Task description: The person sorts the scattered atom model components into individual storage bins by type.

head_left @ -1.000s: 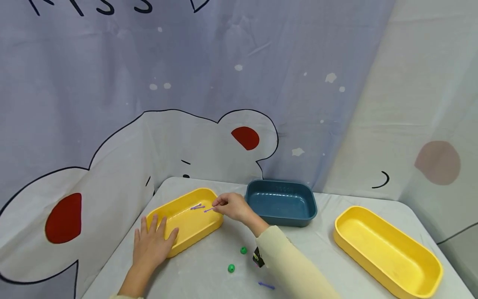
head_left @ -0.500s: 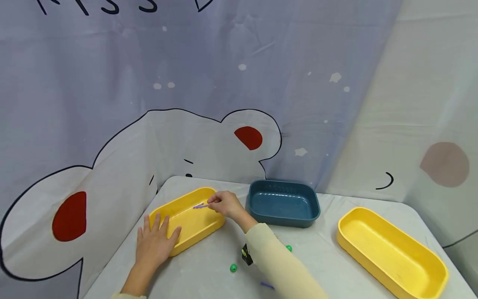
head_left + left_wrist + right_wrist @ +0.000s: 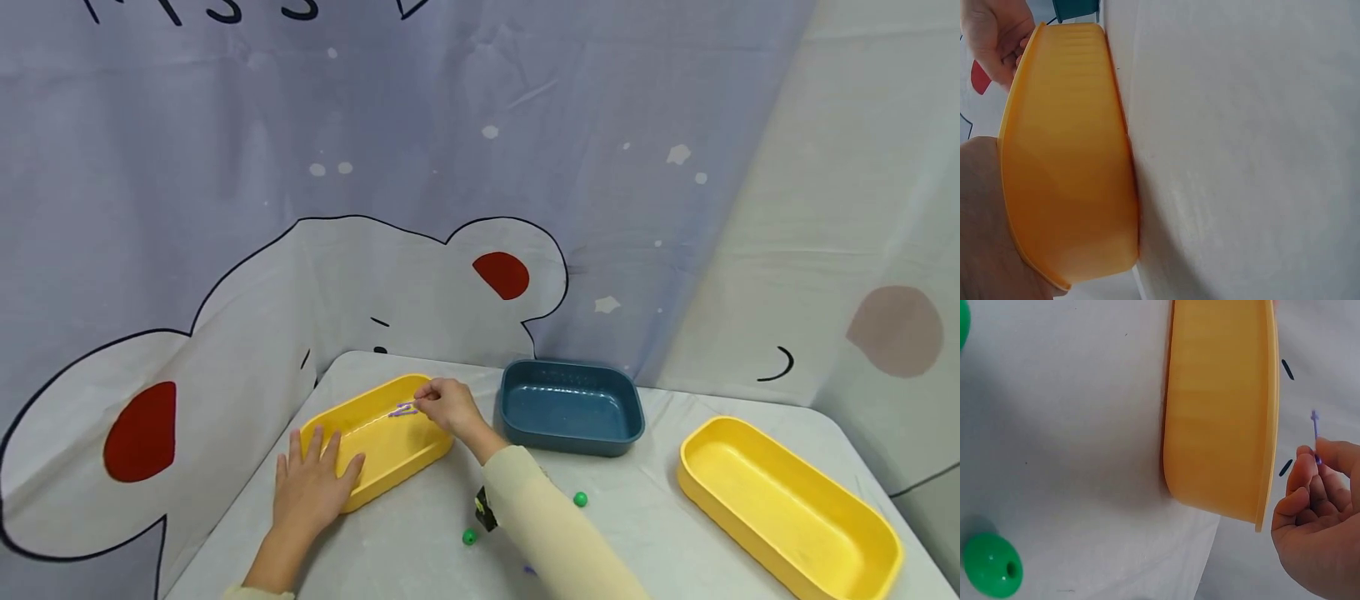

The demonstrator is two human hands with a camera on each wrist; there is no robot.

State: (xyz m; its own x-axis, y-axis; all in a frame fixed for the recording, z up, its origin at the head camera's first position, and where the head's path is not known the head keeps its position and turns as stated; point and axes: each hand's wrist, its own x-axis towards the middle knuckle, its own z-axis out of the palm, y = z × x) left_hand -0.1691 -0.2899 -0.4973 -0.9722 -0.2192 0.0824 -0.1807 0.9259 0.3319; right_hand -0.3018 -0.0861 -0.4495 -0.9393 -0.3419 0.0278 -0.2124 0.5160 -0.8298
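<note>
My left hand (image 3: 311, 487) rests on the near left end of a yellow tray (image 3: 390, 483), its fingers straight and spread. Over the far right end of that tray, my right hand (image 3: 450, 408) pinches a thin purple stick (image 3: 1315, 425) between thumb and finger. Both ends of the stick are thicker than its shaft. Several similar purple sticks (image 3: 401, 411) lie on the tray's floor below the fingertips. The left wrist view shows the tray's outer wall (image 3: 1072, 156), with my right hand (image 3: 997, 37) beyond its rim.
A dark blue tray (image 3: 570, 442) stands right of my right hand. Another yellow tray (image 3: 780, 508) is farther right. Green beads (image 3: 469, 537) lie on the white table, with part of a purple stick (image 3: 529, 570) showing beside my sleeve (image 3: 555, 533).
My right hand has moved slightly left and farther over the yellow tray with its purple stick. Its sleeve has shifted left, uncovering one green bead and hiding another. My left hand stays on the tray.
</note>
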